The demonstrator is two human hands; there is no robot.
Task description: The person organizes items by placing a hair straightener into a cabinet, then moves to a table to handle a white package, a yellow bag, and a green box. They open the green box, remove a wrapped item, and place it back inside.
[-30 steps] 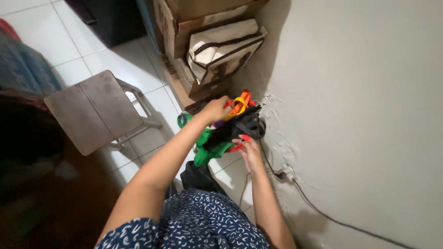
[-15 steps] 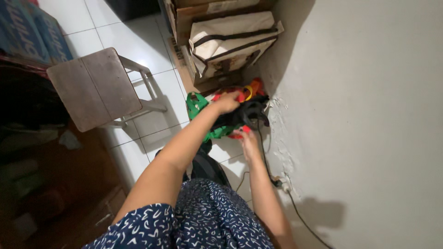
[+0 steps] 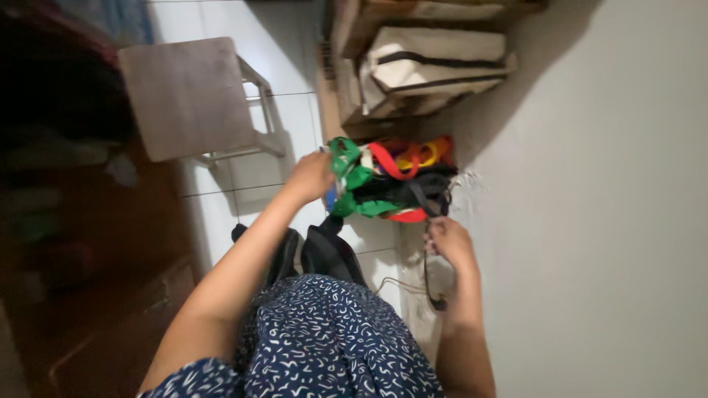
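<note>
the person is bent over a heap of coloured straps (image 3: 391, 184), a tangle of green, red, orange, yellow and black bands lying on the tiled floor (image 3: 221, 199) hard against the foot of the pale wall (image 3: 590, 221). the left hand (image 3: 311, 177) is at the heap's far side from the wall, fingers curled around a green loop at its edge, so the grip looks closed on that strap. the right hand (image 3: 448, 242) sits just below the heap, on the wall side, fingers bunched and pinching something dark at the heap's lower corner; whether that is a black strap or the thin black cord (image 3: 428, 284) that hangs down from there, i cannot tell.

beyond the heap, further along the wall, stand cardboard boxes (image 3: 354, 44) with a cream bag with dark trim (image 3: 435, 63) resting on them. away from the wall, well apart from the heap, a small grey stool (image 3: 188, 96) stands on the tiles. nearer the person than the heap, dark folded fabric (image 3: 324, 254) lies on the floor, just touching the patterned navy garment (image 3: 332, 339) the person wears.
</note>
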